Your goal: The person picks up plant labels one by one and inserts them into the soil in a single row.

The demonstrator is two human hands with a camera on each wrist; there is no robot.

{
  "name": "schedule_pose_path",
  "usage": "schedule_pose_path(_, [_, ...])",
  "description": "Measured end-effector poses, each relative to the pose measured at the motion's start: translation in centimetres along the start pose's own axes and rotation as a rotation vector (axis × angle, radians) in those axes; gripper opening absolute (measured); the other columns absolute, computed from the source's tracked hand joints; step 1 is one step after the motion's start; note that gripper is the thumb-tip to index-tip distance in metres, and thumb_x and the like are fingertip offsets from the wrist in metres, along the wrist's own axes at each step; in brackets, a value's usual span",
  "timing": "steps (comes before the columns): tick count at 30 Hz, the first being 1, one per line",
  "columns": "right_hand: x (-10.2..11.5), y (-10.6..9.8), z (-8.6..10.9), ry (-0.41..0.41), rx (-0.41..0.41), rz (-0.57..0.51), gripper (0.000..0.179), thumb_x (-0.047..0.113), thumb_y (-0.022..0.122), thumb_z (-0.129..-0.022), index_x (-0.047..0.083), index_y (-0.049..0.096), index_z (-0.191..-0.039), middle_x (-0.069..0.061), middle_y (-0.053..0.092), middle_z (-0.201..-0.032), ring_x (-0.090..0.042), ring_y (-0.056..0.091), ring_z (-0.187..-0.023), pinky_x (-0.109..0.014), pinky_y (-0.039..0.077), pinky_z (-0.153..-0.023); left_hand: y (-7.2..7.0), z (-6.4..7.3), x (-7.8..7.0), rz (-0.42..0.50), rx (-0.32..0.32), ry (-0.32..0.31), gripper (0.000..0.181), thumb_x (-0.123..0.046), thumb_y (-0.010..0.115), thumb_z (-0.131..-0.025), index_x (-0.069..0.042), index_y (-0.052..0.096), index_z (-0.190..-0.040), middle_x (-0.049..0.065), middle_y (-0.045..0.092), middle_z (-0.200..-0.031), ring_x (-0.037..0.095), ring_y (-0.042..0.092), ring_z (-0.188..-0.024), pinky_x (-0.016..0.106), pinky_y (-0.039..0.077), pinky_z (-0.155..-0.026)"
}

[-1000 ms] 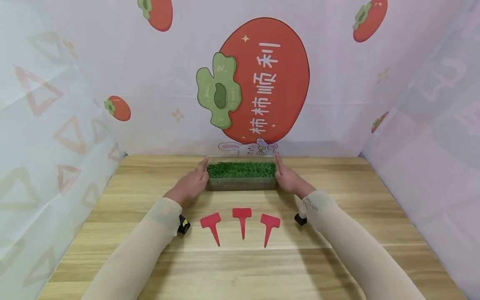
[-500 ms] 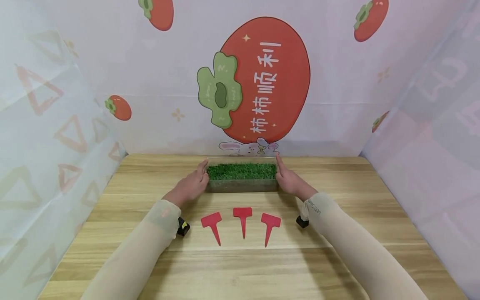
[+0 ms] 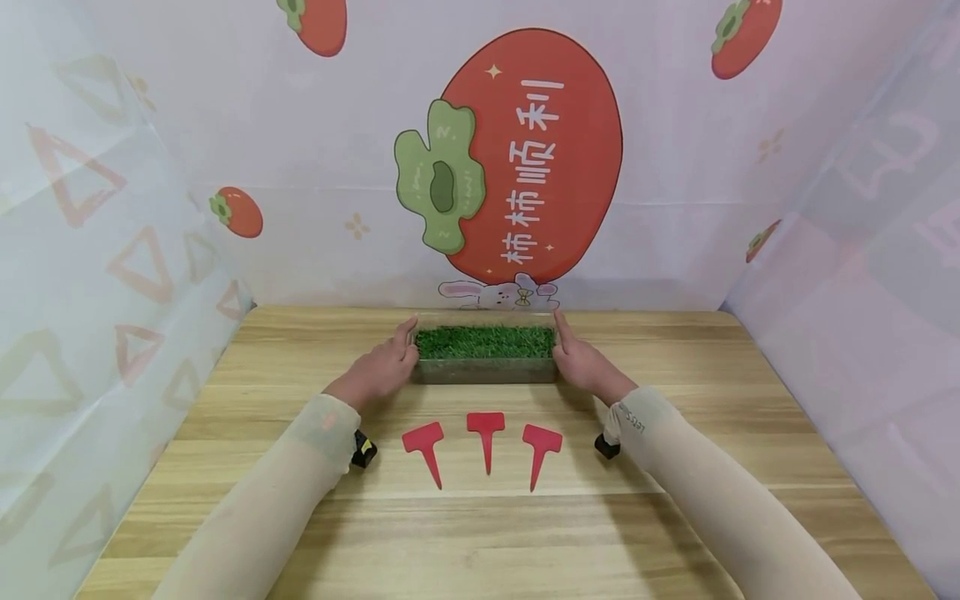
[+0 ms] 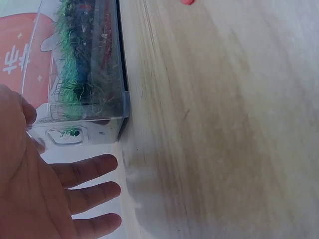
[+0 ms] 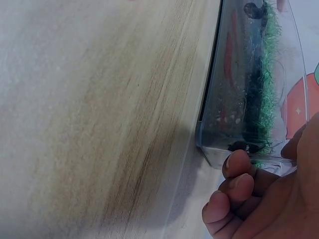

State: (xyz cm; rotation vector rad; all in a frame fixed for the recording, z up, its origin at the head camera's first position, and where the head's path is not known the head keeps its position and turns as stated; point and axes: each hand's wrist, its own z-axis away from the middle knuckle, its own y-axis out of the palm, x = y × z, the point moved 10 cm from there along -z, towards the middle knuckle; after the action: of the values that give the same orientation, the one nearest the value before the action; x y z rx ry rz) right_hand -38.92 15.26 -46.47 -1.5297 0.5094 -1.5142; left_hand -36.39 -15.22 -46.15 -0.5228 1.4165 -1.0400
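At the back of the table, a clear plastic box (image 3: pixel 484 371) holds a strip of green artificial grass (image 3: pixel 483 342). My left hand (image 3: pixel 384 368) holds its left end. In the left wrist view, thumb and index finger are at the rim by a cut-out grip, while the other fingers (image 4: pixel 92 195) stretch out free. At the right end, my right hand (image 3: pixel 581 360) holds the box; several of its fingers (image 5: pixel 238 186) are curled at the end wall in the right wrist view. Three red T-shaped plant labels (image 3: pixel 423 437) (image 3: pixel 486 423) (image 3: pixel 542 439) lie in front of the box.
The wooden table (image 3: pixel 480 550) meets a white printed backdrop (image 3: pixel 315 250) close behind the box. Patterned cloth walls (image 3: pixel 97 333) (image 3: pixel 862 317) stand on both sides. A black wrist device (image 3: pixel 364 450) hangs below the left sleeve, another (image 3: pixel 607 446) below the right.
The box and both hands have come slightly nearer to me, closer to the red plant labels. The hands have kept their hold, and the labels have stayed in place.
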Motion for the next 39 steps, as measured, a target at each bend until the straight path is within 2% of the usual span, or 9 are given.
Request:
schedule_pose_path(5, [0.0,0.0,-0.1,0.002,-0.007,0.005,0.068,0.032,0.023,-0.106,0.033,-0.022,-0.157,-0.015,0.019,-0.166,-0.040,0.038,-0.143,-0.055,0.025,-0.119,0.1,0.1,0.2,0.018,0.009,0.005,0.063,-0.039,0.019,-0.107,-0.023,-0.007,-0.162,0.023,0.034,-0.159,0.045,0.035,-0.144,0.061,0.031,-0.114])
schedule_pose_path(12, [0.1,-0.2,0.3,0.001,-0.014,0.005,0.067,0.031,0.022,-0.106,0.032,-0.022,-0.157,-0.019,0.023,-0.164,-0.042,0.051,-0.132,-0.056,0.031,-0.116,0.1,0.0,0.3,0.030,0.004,0.016,0.063,-0.040,0.018,-0.107,-0.024,-0.009,-0.162,0.024,0.039,-0.156,0.045,0.040,-0.141,0.060,0.034,-0.112])
schedule_pose_path(14, [0.1,-0.2,0.6,0.007,-0.009,0.009,0.067,0.032,0.022,-0.107,0.032,-0.023,-0.157,-0.021,0.031,-0.160,-0.041,0.053,-0.130,-0.056,0.032,-0.115,0.3,0.0,0.2,0.032,0.008,0.016,0.063,-0.041,0.018,-0.107,-0.025,-0.010,-0.162,0.024,0.039,-0.155,0.046,0.041,-0.139,0.060,0.035,-0.112])
schedule_pose_path(19, [0.0,-0.3,1.0,0.010,-0.011,0.017,0.067,0.031,0.021,-0.107,0.031,-0.022,-0.158,-0.024,0.035,-0.157,-0.042,0.048,-0.135,-0.057,0.031,-0.116,0.5,0.2,0.1,0.023,0.006,0.018,0.063,-0.042,0.018,-0.107,-0.028,-0.010,-0.161,0.024,0.039,-0.155,0.046,0.043,-0.138,0.060,0.035,-0.112])
schedule_pose_path(21, [0.1,-0.3,1.0,0.004,-0.011,0.012,0.066,0.031,0.021,-0.107,0.031,-0.022,-0.157,-0.021,0.027,-0.162,-0.042,0.044,-0.138,-0.056,0.029,-0.117,0.5,0.4,0.2,0.021,0.007,0.013,0.062,-0.042,0.018,-0.107,-0.028,-0.011,-0.161,0.022,0.037,-0.157,0.045,0.039,-0.141,0.060,0.033,-0.114])
schedule_pose_path(29, [0.3,0.0,1.0,-0.015,-0.012,0.009,0.066,0.033,0.022,-0.106,0.027,-0.017,-0.160,-0.022,0.032,-0.160,-0.042,0.049,-0.135,-0.056,0.032,-0.115,0.7,1.0,0.3,0.044,0.057,-0.006,0.062,-0.047,0.013,-0.107,-0.032,-0.015,-0.160,0.017,0.022,-0.165,0.037,0.025,-0.150,0.056,0.027,-0.118])
schedule_pose_path(35, [0.2,0.2,1.1,-0.014,0.011,0.034,0.066,0.033,0.020,-0.107,0.028,-0.020,-0.159,-0.021,0.027,-0.161,-0.043,0.052,-0.131,-0.057,0.037,-0.112,0.9,1.0,0.5,0.033,0.048,-0.002,0.062,-0.047,0.013,-0.107,-0.033,-0.015,-0.160,0.016,0.024,-0.164,0.036,0.028,-0.149,0.055,0.029,-0.118])
schedule_pose_path(39, [0.3,0.1,1.1,-0.013,0.035,0.046,0.066,0.031,0.020,-0.107,0.030,-0.023,-0.157,-0.020,0.021,-0.163,-0.043,0.048,-0.135,-0.056,0.034,-0.114,0.9,0.8,0.7,0.022,0.026,0.010,0.061,-0.049,0.014,-0.107,-0.034,-0.014,-0.160,0.014,0.028,-0.163,0.035,0.031,-0.148,0.055,0.032,-0.116])
